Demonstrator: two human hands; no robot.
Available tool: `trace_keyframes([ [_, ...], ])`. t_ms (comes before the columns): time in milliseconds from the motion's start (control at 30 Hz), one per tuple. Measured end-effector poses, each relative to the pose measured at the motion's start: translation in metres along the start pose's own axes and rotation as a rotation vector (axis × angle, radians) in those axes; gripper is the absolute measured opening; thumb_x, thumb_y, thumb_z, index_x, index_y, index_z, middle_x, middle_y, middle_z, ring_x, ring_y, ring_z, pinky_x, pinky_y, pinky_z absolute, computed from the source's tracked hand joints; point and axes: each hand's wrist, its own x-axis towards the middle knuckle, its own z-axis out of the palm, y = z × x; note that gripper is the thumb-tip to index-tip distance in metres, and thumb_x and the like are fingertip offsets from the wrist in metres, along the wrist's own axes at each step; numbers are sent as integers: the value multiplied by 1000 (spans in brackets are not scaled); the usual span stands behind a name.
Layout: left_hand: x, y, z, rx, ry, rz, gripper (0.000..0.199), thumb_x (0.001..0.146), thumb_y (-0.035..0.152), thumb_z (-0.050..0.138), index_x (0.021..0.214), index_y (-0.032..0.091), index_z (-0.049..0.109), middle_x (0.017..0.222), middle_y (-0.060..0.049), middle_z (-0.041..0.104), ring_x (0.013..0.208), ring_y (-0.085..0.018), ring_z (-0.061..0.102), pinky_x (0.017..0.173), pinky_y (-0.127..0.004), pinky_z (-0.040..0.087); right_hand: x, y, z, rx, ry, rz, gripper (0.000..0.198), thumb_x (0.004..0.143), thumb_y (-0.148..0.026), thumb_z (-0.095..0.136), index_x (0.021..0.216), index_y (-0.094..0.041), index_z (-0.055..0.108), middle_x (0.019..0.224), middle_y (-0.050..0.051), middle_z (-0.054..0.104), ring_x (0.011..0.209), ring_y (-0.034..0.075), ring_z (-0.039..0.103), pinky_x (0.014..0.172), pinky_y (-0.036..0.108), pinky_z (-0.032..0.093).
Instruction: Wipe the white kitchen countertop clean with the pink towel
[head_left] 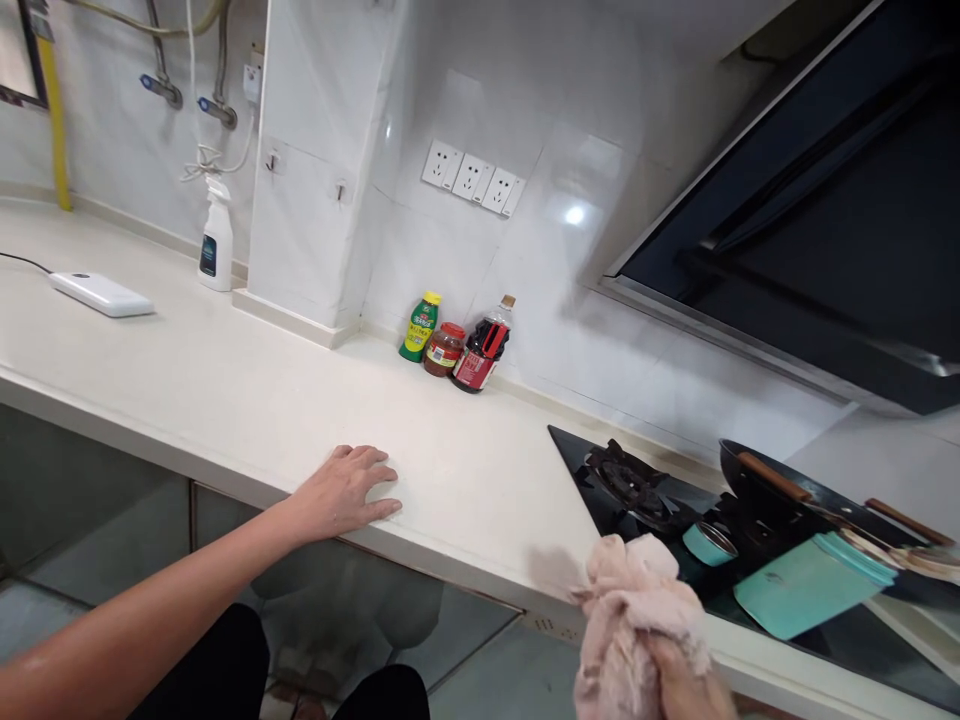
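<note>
My left hand lies flat on the pale countertop near its front edge, fingers spread and holding nothing. At the lower right, my right hand is closed around a crumpled pink cloth. The cloth hangs in front of the counter's edge, beside the gas stove, and hides part of that hand's fingers. Some blur shows on the right hand.
A green squeeze bottle, a red-lidded jar and a dark sauce bottle stand by the wall. On the gas stove are a teal canister, a small teal cup and a wok. A spray bottle stands left.
</note>
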Motion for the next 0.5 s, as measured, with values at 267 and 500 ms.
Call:
trace_keyframes([
  [267,-1,2,-1,-15,-4,-23,34,94,45,65,118,22,72,131,-14,66,127,-32,58,103,-47,42,126,-29,-30,-236,-123,0,84,59,-71,76,122,-18,59,111,15,69,102,37,67,84,47,58],
  [500,-1,3,-1,25,10,-9,32,95,44,65,116,21,71,130,-14,66,126,-33,58,102,-47,43,165,1,-56,-714,131,-229,89,64,-74,54,127,-12,61,129,27,58,119,47,55,104,63,43],
])
